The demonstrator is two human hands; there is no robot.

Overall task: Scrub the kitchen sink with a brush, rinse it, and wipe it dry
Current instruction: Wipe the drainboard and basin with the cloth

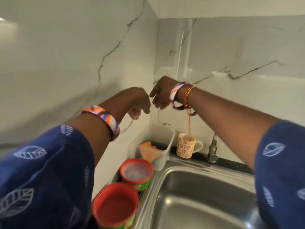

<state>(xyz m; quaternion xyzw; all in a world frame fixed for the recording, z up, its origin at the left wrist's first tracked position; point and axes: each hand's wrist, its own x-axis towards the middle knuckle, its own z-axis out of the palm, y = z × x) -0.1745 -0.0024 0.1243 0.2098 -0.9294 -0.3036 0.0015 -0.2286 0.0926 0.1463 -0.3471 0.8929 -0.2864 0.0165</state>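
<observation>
I hold my left hand (139,103) and right hand (160,95) raised, fingers loosely curled around nothing I can make out, above the sink (198,192).

Navy sleeves (41,171) with white leaf print; orange, purple and white bangles (105,118); cream mug (185,147) with orange flowers; two red-lidded green tubs (136,173); white black-veined marble wall (74,55); grey steel sink (198,195).

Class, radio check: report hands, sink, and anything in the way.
Left hand and right hand raised near the wall corner, fingers curled, contents unclear. Sink untouched, no brush visible. Two red-lidded tubs beside its rim.
</observation>
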